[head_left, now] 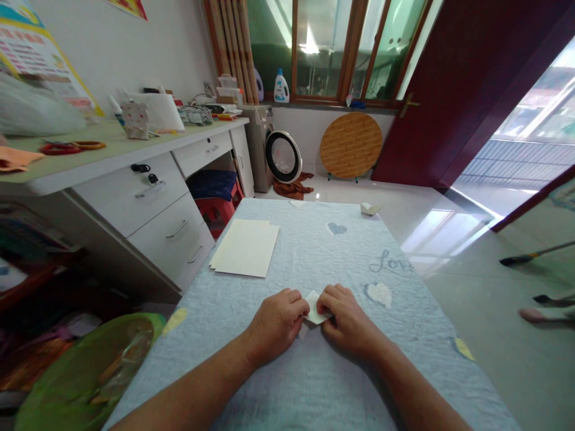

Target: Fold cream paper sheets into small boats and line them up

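A small folded piece of cream paper (314, 307) lies on the light blue cloth-covered table (314, 371), close to me. My left hand (275, 323) has its fingers curled and pinches the paper's left side. Pressed against the paper's right side, my right hand (348, 320) also has its fingers closed on it. Most of the paper is hidden under the fingers. A stack of cream paper sheets (245, 246) rests farther back on the left of the table. A small folded paper piece (369, 208) sits at the far right edge.
A white desk with drawers (148, 197) stands to the left. A green plastic basin (85, 371) is at the lower left. Beyond are a washing machine (272, 149), a round wooden tabletop (350, 145) against the wall and a dark red door (467, 90). Someone's foot (536, 314) shows at right.
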Tool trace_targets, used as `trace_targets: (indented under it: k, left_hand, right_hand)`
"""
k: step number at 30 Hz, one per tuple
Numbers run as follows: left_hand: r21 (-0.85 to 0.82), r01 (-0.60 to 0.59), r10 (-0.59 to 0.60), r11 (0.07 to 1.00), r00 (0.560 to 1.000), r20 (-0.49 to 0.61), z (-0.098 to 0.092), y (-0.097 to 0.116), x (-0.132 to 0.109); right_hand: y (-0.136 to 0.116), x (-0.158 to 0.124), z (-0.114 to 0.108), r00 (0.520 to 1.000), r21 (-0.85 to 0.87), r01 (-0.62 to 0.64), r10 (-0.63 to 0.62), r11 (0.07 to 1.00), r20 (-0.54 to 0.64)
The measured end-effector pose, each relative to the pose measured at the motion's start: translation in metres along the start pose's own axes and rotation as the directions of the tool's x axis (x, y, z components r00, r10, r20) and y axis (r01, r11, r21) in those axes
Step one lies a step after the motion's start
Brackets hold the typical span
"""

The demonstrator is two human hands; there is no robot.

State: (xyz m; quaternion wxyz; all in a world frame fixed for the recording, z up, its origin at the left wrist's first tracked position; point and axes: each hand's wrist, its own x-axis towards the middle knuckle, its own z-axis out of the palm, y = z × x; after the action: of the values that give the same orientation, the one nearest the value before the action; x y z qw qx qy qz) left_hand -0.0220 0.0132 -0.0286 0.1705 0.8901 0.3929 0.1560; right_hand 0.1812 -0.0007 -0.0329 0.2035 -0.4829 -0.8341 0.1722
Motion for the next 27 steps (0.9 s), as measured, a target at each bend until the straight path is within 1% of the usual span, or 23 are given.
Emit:
trace_targets:
  k: [4, 9, 12, 17, 22, 27]
  left_hand:
    - [-0.056, 0.06, -0.059, 0.997, 0.998, 0.019, 0.001, -0.001, 0.0]
    - [-0.052, 0.175, -0.174, 0.983, 0.984, 0.031, -0.002, -0.001, 0.003]
    - [-0.056, 0.211, -0.209, 0.976, 0.977, 0.03, -0.003, 0.0, 0.004]
    - [-0.021, 0.237, -0.236, 0.971, 0.972, 0.009, -0.003, 0.002, 0.005]
    - [0.078, 0.255, -0.256, 0.964, 0.967, -0.001, 0.002, 0.003, 0.008]
    - [0.178, 0.28, -0.284, 0.943, 0.959, -0.004, 0.006, 0.005, 0.009]
  right_hand:
    - [0.005, -0.001, -0.009, 0.999, 0.064, -0.022, 0.02, 0.998, 0.042]
    - [0.01, -0.001, -0.013, 0.988, 0.105, -0.15, 0.147, 0.983, 0.04]
    - [0.011, 0.0, -0.013, 0.977, 0.099, -0.211, 0.207, 0.972, 0.051]
    - [0.008, 0.003, -0.012, 0.964, 0.01, -0.263, 0.263, 0.965, 0.044]
    - [0.005, 0.004, -0.006, 0.953, -0.099, -0.301, 0.302, 0.948, 0.001]
    - [0.004, 0.005, -0.003, 0.946, -0.146, -0.321, 0.323, 0.936, -0.014]
